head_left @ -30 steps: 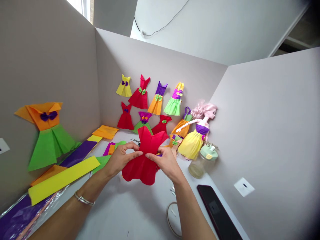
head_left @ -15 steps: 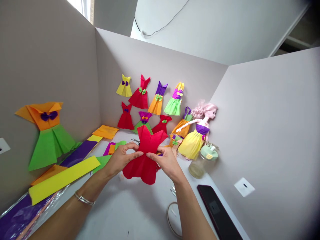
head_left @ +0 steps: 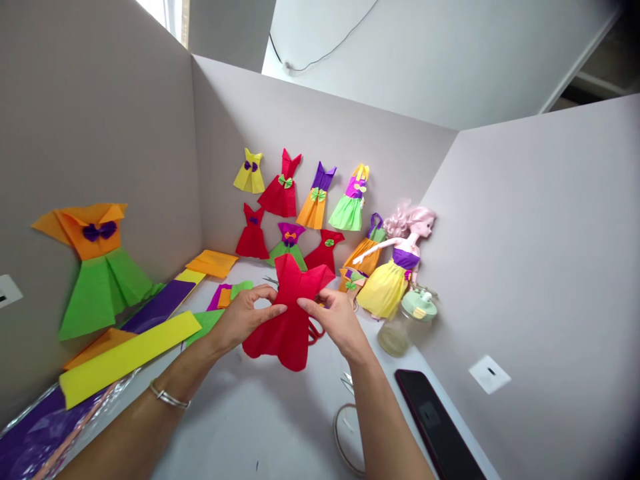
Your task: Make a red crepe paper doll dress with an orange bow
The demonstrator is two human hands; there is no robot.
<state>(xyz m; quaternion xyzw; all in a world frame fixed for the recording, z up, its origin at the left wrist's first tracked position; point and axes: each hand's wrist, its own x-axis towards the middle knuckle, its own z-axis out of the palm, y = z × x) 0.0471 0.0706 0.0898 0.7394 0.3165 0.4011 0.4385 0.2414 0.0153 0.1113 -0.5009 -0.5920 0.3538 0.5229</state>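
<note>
Red paper dress pinched at waist between both hands, above bare tabletop.

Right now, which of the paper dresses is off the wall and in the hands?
The plain red paper dress, pinched at its waist by the left hand and right hand above the table; it has no bow, and the others hang on the partition walls.

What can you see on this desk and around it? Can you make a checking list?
Surface: white desk, partly covered on the left.
Job's things: red paper dress, held above the desk.
Clutter: paper strips, phone, glass jar, doll.
Hands: left hand and right hand pinch the dress at its waist.
Cables: thin wire on the far wall; a loop lies on the desk.
Surroundings: grey panels on three sides; small paper dresses on the back one.
</note>
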